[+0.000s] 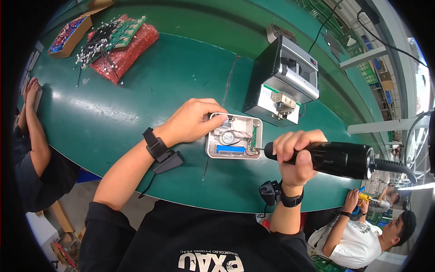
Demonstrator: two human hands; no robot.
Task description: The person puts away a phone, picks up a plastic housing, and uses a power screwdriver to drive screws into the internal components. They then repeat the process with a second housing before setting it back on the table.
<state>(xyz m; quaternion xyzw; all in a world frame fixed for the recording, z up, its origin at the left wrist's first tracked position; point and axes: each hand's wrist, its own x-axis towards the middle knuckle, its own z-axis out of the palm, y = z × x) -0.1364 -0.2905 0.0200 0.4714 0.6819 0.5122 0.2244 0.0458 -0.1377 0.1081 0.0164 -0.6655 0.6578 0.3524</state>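
Note:
A small white plastic housing [209, 146] lies open on the green bench in front of me. Inside it are a blue battery cell [230, 150], a round white part [226, 138], thin red and black wires, and a narrow green circuit board [258, 134] along the right wall. My left hand [195, 119] grips the housing's upper left corner, thumb over the rim. Wrapped in my right hand [297, 156] is a black electric screwdriver [342, 159], held nearly level. Its thin bit points left into the housing's lower right corner; whether it touches a screw cannot be made out.
A black and silver screw feeder [281, 77] stands beyond the housing. Green boards with white-tipped cables [122, 34] rest on red bubble wrap [142, 43], beside a cardboard box [68, 38] of small coloured parts. Co-workers' arms show at left [36, 122] and right [340, 226].

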